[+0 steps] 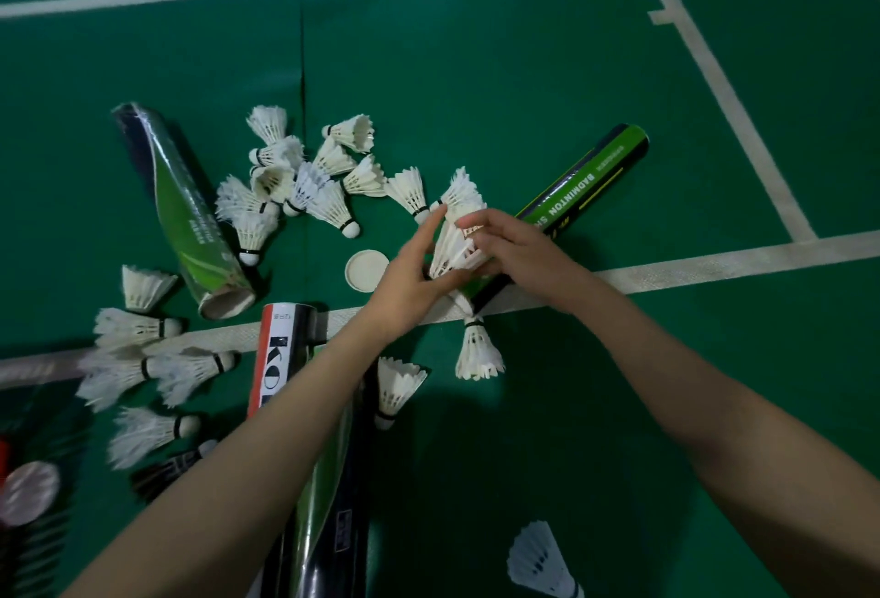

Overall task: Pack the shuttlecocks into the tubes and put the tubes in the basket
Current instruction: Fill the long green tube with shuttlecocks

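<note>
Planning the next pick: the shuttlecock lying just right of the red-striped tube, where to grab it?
Probably pinch the shuttlecock by its cork, coming from the near side: it lies flat, cork toward the person, feathers fanned away.

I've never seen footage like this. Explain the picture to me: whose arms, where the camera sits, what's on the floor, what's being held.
There is no machine here: a person wears one camera on the head, looking down at their own bare arms. The left hand and right hand together grip a nested stack of shuttlecocks, at the near end of a green tube lying on the green court floor. More loose shuttlecocks lie scattered to the left, with a round cap, another green tube and a red, white and black tube.
</note>
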